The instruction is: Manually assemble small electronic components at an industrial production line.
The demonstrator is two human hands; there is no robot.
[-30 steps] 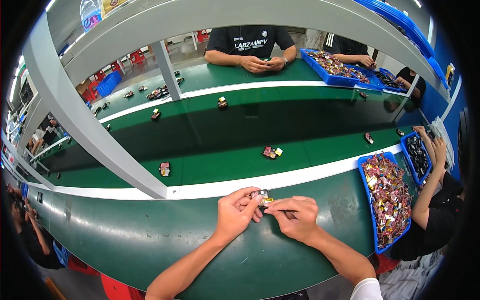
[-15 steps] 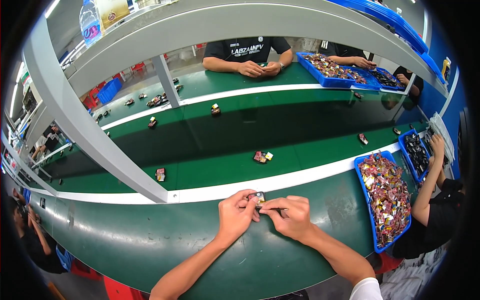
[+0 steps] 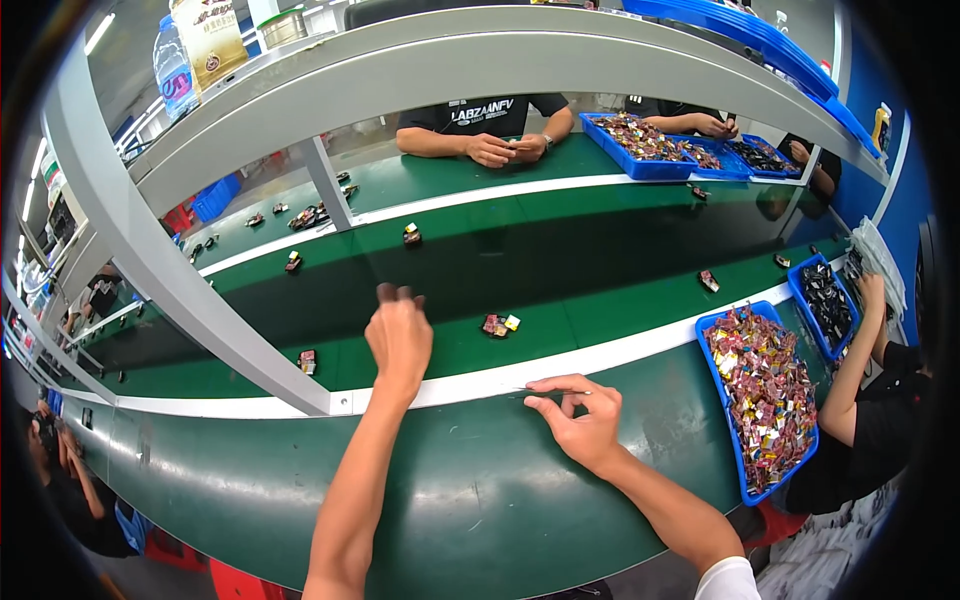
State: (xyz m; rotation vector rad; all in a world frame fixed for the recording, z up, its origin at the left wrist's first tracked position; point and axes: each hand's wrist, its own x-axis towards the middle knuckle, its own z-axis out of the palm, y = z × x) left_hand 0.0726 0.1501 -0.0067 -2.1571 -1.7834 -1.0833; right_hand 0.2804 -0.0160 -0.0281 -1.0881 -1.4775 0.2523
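My left hand (image 3: 401, 338) reaches out over the green belt, back upward. Its fingertips are smeared by motion and point downward, so whether anything is in them is hidden. Over the near bench, my right hand (image 3: 582, 418) pinches what looks like thin metal tweezers (image 3: 528, 390), their tip pointing left. On the belt to the right of my left hand lies a small dark part with reddish and pale yellow pieces (image 3: 498, 325). A similar small part (image 3: 308, 361) lies on the belt to its left, beside the grey post.
A blue bin (image 3: 742, 440) heaped with small reddish and yellow parts stands at the right, with a smaller bin of black parts (image 3: 826, 303) beyond it. A grey post (image 3: 205, 260) and overhead shelf (image 3: 520, 62) frame the belt. Co-workers sit opposite and at both sides.
My left hand has left my right hand and moved forward and left over the belt. The small dark part held between both hands is no longer visible there. My right hand stays nearly in place.
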